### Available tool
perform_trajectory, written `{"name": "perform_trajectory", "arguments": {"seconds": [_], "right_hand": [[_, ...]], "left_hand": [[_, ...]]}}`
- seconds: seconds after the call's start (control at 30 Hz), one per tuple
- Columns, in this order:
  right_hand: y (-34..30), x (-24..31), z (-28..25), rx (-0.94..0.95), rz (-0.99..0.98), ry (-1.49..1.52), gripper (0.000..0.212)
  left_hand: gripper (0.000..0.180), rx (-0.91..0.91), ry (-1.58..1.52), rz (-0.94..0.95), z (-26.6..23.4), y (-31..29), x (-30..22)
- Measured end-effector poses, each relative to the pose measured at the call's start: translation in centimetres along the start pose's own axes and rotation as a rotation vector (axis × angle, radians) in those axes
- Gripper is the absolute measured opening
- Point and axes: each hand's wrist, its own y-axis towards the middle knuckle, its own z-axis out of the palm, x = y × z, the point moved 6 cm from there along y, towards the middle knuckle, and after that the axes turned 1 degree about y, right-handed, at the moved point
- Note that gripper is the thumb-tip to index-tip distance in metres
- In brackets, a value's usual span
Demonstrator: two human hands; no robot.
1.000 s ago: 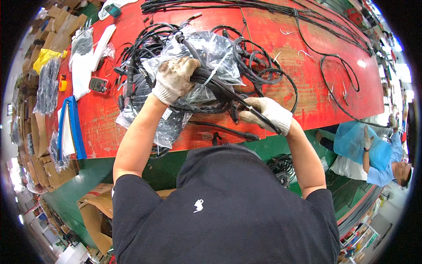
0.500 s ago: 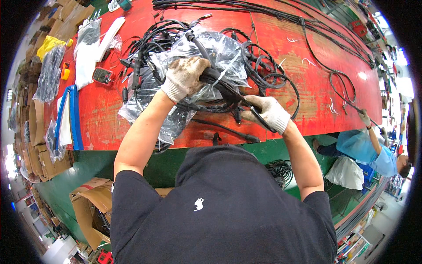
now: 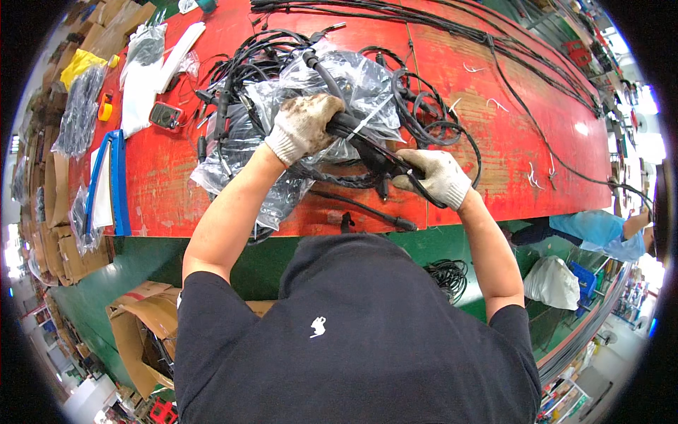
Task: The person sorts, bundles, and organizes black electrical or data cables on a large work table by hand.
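Note:
My left hand (image 3: 308, 126), in a soiled white work glove, is closed round a bundle of black cables (image 3: 374, 157). A white cable tie (image 3: 370, 120) circles the bundle just right of that fist, its tail sticking up. In a cleaner-looking glove, my right hand (image 3: 435, 177) grips the bundle's lower right end, where a cable loops down past the fingers. Beneath both hands lie clear plastic bags (image 3: 275, 201) with dark contents. Tangled black cables with connectors (image 3: 247, 63) spread behind and to the right of the bags.
Long black cables (image 3: 424, 18) run along the red table's (image 3: 508, 173) far edge. At left are a meter (image 3: 166, 116), yellow tape (image 3: 105, 112) and a blue-edged frame (image 3: 120, 184). Loose white ties (image 3: 533, 177) lie right. A person in blue (image 3: 593, 232) stands beyond the right end.
The coiled cable at the right has been drawn out toward the other person, who has moved farther right. My hands keep their hold on the bundle, nearly in place.

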Motion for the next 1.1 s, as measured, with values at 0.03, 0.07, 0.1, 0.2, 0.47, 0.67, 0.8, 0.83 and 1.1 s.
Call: {"name": "perform_trajectory", "arguments": {"seconds": [0.03, 0.07, 0.1, 0.2, 0.47, 0.67, 0.8, 0.83, 1.1], "right_hand": [[0.2, 0.0, 0.1, 0.003, -0.002, 0.001, 0.052], [0.3, 0.0, 0.2, 0.005, -0.005, 0.005, 0.051], [0.5, 0.0, 0.3, 0.006, -0.008, 0.01, 0.051], [0.6, 0.0, 0.5, -0.036, -0.059, -0.034, 0.049], [-1.2, 0.0, 3.3, -0.087, 0.069, 0.499, 0.041], [-4.1, -0.3, -4.1, -0.787, -0.199, 1.123, 0.028], [-4.7, 0.4, -5.8, -0.702, 0.027, 0.828, 0.025], [-4.7, -0.7, -4.3, -0.691, 0.064, 0.818, 0.024], [-4.4, -2.2, 6.4, -0.623, 0.265, 0.295, 0.054]], "left_hand": [[0.043, 0.0, 0.001, -0.004, 0.0, -0.1, 0.1], [0.044, 0.005, 0.009, -0.006, -0.1, -0.1, 0.1], [0.044, 0.009, 0.017, -0.007, -0.2, -0.1, 0.2], [0.042, -0.02, -0.015, -0.006, -0.4, -0.3, 0.1], [0.037, -0.095, -0.068, 0.102, -1.9, 1.5, -1.4], [0.043, -0.02, -0.019, -0.043, 2.2, -0.6, 2.1], [0.048, -0.058, -0.046, -0.384, 2.5, -0.3, 4.9], [0.055, 0.014, -0.088, -0.476, 3.1, -0.2, 5.9], [0.064, -0.114, -0.161, -0.329, 0.4, -3.0, 2.2]]}}
